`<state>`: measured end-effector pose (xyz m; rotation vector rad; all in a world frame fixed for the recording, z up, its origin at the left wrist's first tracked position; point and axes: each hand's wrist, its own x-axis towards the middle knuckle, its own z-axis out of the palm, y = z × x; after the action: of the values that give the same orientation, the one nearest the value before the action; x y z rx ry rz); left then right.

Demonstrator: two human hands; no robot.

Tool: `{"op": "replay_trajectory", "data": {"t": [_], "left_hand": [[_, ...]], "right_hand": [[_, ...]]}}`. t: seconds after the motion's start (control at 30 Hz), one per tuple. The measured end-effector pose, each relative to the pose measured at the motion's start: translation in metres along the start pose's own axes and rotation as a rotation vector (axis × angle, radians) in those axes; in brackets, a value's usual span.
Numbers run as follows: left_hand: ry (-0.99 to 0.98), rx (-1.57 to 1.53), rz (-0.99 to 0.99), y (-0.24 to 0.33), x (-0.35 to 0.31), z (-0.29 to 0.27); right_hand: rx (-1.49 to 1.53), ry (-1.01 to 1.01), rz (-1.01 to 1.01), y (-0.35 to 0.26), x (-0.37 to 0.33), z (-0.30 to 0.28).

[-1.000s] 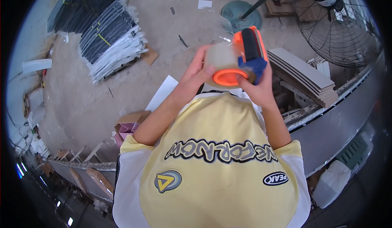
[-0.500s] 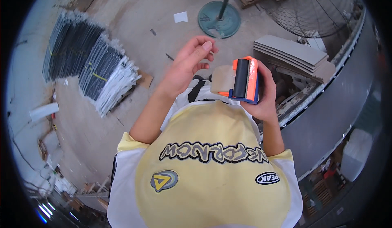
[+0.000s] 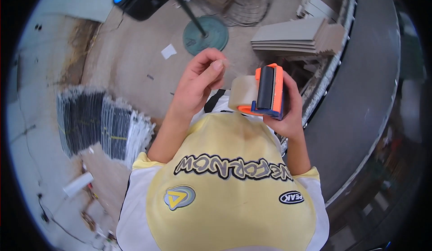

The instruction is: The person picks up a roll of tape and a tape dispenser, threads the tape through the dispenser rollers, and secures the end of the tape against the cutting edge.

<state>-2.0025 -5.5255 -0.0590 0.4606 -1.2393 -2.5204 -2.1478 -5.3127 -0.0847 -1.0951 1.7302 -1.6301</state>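
Observation:
In my right hand is a tape dispenser, orange and dark blue with a black roller, held in front of my stomach. A wide roll of clear or tan tape sits on its left side. My left hand is raised just left of the dispenser, apart from it. Its fingers are curled in, with the thumb pressed against the index finger. Whatever it may pinch is too faint to make out.
A conveyor belt runs along my right side. Beside it lies a stack of flat grey boards. Ahead stands a post on a round green base, topped by a black device. Bundled dark panels stand at left.
My view has turned, bringing the black device into sight and the conveyor closer. The left hand's fingers have curled tighter. The right hand still holds the tape dispenser.

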Motion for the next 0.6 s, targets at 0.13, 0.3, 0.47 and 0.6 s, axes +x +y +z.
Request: {"op": "replay_trajectory", "data": {"t": [0.13, 0.3, 0.47, 0.6], "left_hand": [[-0.187, 0.091, -0.138, 0.003, 0.023, 0.025], [-0.308, 0.242, -0.488, -0.014, 0.069, 0.038], [-0.474, 0.553, -0.532, -0.034, 0.1, 0.043], [-0.711, 0.651, -0.751, -0.039, 0.118, 0.049]], "right_hand": [[-0.219, 0.172, -0.076, -0.012, -0.019, -0.02], [-0.445, 0.289, -0.037, -0.023, -0.042, -0.034], [-0.611, 0.456, -0.002, -0.029, -0.066, -0.024], [-0.689, 0.572, 0.049, -0.032, -0.08, -0.008]]}}
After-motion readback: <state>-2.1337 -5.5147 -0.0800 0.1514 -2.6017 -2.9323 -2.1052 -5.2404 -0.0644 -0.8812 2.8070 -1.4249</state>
